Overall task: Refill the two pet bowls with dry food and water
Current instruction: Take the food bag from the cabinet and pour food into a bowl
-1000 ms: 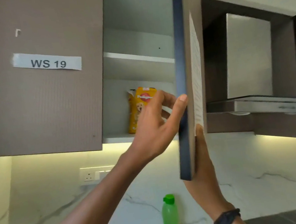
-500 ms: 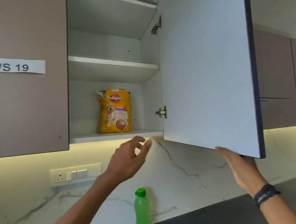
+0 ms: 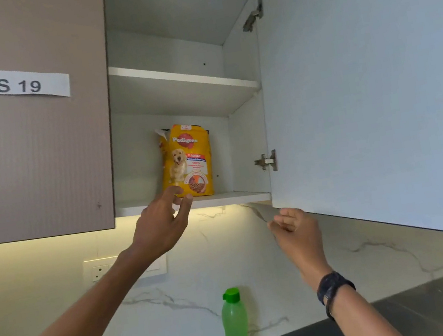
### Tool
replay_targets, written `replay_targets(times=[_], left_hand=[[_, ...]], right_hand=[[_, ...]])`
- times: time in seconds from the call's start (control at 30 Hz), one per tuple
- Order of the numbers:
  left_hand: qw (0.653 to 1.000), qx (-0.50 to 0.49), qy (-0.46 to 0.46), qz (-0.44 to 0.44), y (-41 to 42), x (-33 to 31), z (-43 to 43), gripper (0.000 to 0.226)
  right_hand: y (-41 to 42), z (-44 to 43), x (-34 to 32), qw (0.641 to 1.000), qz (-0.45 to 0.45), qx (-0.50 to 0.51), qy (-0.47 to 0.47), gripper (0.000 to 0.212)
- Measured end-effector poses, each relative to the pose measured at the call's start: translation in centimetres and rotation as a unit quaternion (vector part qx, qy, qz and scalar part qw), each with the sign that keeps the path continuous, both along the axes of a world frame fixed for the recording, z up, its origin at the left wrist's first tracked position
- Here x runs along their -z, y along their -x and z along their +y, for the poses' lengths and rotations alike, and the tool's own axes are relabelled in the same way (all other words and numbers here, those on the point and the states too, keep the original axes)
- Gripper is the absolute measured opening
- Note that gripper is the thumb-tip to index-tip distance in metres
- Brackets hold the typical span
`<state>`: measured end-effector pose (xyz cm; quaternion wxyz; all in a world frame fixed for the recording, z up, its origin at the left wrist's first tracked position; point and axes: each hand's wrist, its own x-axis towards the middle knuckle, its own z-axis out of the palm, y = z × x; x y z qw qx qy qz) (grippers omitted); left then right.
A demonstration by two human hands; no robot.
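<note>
The step in hand looks like fetching the dry food: the tall yellow dog-food bag with a dog's picture (image 3: 185, 160) stands upright on the lowest white shelf (image 3: 233, 196) of the open wall cabinet, set back from the front edge. The left grip (image 3: 163, 226), a bare hand, reaches up at the shelf edge with fingers spread and released, holding nothing; its fingertips overlap the bag's bottom corner, but contact cannot be told. The right grip (image 3: 293, 226) hangs loosely curled and empty just under the lower edge of the white-faced cabinet door (image 3: 361, 87), which is swung wide. The bag's top corner looks torn open, so it would be best taken round its middle, not pinched at the base, and brought out upright so that no kibble spills. The free right grip could steady the bag from beneath as it clears the shelf. The green translucent plastic bottle (image 3: 235, 328) stands below on the dark surface (image 3: 438, 296), so the bag should come down beside it. No bowls are in view.
</note>
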<state>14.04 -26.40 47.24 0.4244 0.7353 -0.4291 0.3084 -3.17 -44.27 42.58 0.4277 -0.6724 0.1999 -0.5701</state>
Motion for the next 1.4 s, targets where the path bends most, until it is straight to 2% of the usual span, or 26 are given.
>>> replay_targets(times=[0.17, 0.3, 0.47, 0.57, 0.63, 0.7, 0.77, 0.87, 0.9, 1.07, 1.17, 1.27, 1.33, 1.4], left_hand=[[0.998, 0.023, 0.054, -0.008, -6.0, -1.8, -0.4, 0.040], [0.996, 0.032, 0.073, -0.038, -10.3, -4.5, -2.5, 0.055], [0.997, -0.037, 0.020, -0.066, -15.2, -6.1, -6.3, 0.058], [0.991, -0.111, -0.068, 0.015, -17.4, -5.6, -8.1, 0.053], [0.983, -0.123, -0.102, 0.089, -18.2, -5.8, -8.4, 0.054], [0.979, -0.126, -0.113, 0.111, -18.8, -6.0, -8.6, 0.048], [0.979, -0.133, -0.115, 0.105, -19.1, -6.0, -8.9, 0.043], [0.979, -0.144, -0.106, 0.102, -19.3, -5.9, -9.1, 0.041], [0.979, -0.145, -0.102, 0.103, -19.3, -5.9, -9.1, 0.040], [0.980, -0.136, -0.081, 0.117, -19.2, -5.9, -9.1, 0.039], [0.982, -0.134, -0.071, 0.116, -19.0, -6.0, -8.8, 0.041], [0.984, -0.127, -0.053, 0.112, -18.7, -6.0, -8.7, 0.043], [0.986, -0.123, -0.044, 0.108, -18.4, -5.9, -8.6, 0.050], [0.986, -0.120, -0.039, 0.109, -18.0, -5.9, -8.3, 0.060]], right_hand=[[-6.6, 0.9, -3.3, 0.997, 0.040, -0.028, 0.068, 0.044], [-11.0, 0.6, -5.8, 0.992, 0.054, -0.039, 0.104, 0.057], [-16.8, -1.2, -7.6, 0.988, 0.071, -0.043, 0.130, 0.072], [-20.5, -3.4, -9.3, 0.980, 0.106, -0.001, 0.169, 0.085], [-23.1, -4.9, -11.2, 0.978, 0.117, 0.003, 0.175, 0.093], [-26.1, -6.4, -13.4, 0.976, 0.137, -0.008, 0.166, 0.099], [-28.9, -8.1, -15.6, 0.971, 0.173, -0.012, 0.162, 0.113], [-32.7, -10.9, -18.4, 0.966, 0.224, -0.016, 0.124, 0.152], [-33.8, -11.7, -19.0, 0.967, 0.232, -0.030, 0.099, 0.158], [-37.3, -13.5, -18.1, 0.968, 0.212, -0.113, 0.068, 0.154], [-37.0, -14.2, -18.0, 0.968, 0.202, -0.107, 0.106, 0.125], [-35.4, -13.8, -17.6, 0.958, 0.209, -0.071, 0.185, 0.104], [-34.1, -13.0, -17.4, 0.947, 0.211, -0.062, 0.234, 0.082], [-32.5, -11.8, -17.5, 0.938, 0.215, -0.066, 0.265, 0.070]])
